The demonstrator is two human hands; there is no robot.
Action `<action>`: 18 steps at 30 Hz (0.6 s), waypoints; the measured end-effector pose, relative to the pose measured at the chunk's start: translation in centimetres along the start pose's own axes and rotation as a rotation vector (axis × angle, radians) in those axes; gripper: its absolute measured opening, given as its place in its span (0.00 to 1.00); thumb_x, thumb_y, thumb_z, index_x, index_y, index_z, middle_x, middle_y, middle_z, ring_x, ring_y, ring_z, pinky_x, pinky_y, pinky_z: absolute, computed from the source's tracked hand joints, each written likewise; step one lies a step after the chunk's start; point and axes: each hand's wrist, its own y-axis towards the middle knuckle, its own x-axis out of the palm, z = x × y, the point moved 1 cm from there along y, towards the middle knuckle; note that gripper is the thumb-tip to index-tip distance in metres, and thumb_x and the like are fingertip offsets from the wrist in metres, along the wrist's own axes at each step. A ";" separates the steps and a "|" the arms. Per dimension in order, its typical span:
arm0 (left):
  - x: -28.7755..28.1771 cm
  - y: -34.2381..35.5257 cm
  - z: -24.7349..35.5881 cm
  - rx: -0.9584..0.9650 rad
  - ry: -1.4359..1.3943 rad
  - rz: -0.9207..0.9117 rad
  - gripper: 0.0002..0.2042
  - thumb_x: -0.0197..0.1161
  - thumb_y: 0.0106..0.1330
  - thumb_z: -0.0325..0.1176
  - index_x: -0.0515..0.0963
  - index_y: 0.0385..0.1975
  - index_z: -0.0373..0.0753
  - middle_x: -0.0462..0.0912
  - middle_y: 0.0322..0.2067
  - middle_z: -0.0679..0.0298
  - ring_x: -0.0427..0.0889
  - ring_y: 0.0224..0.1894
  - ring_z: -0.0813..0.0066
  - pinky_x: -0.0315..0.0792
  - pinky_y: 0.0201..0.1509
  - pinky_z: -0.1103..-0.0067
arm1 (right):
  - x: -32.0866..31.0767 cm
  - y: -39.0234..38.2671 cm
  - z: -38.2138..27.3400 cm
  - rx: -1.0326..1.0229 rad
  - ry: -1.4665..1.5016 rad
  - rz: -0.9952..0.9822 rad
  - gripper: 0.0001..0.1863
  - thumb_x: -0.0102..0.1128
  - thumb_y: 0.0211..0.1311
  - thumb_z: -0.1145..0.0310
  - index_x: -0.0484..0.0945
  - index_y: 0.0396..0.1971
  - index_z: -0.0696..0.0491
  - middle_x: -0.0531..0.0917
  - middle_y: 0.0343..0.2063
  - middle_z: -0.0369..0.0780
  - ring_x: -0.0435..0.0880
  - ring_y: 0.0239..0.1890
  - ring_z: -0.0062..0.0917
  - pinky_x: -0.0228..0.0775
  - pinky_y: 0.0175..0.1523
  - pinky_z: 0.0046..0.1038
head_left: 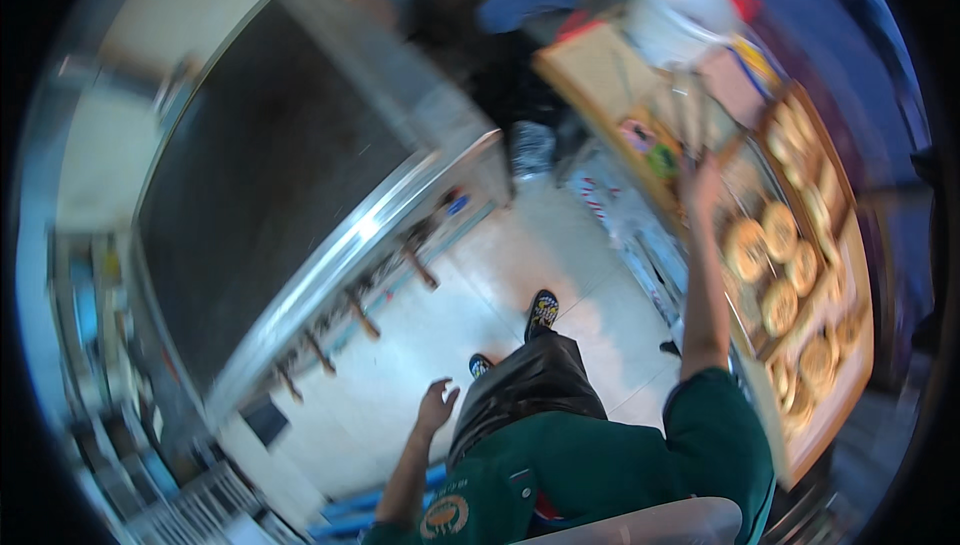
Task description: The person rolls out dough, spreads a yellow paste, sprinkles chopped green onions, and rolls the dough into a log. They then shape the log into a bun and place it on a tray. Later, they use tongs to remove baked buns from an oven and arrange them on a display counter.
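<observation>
My right arm stretches over the wooden-edged tray table on the right. My right hand (702, 181) is blurred; its fingers seem closed around what looks like a pair of metal tongs (688, 113), whose prongs point away from me. Just nearer than that hand, round golden-brown breads (780, 307) lie on a wire rack in a tray. More breads (818, 360) sit along the tray table's near right part. My left hand (437, 405) hangs low beside my dark apron (530, 380), fingers loosely apart, holding nothing.
To the left stands a large dark griddle (270, 175) with a steel front edge and several handles (363, 317) sticking out. A white bucket (680, 10) stands at the far right. My shoes (541, 313) are on the pale tiled floor (480, 285) between griddle and tray table.
</observation>
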 end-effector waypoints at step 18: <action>-5.3 -6.0 -26.7 -0.342 -0.218 0.545 0.30 0.62 0.67 0.50 0.71 0.60 0.33 0.77 0.57 0.45 0.80 0.56 0.47 0.74 0.60 0.62 | 0.1 -54.4 -10.8 -0.110 0.351 -1.316 0.27 0.68 0.61 0.68 0.70 0.58 0.58 0.78 0.29 0.38 0.78 0.30 0.23 0.72 0.37 0.28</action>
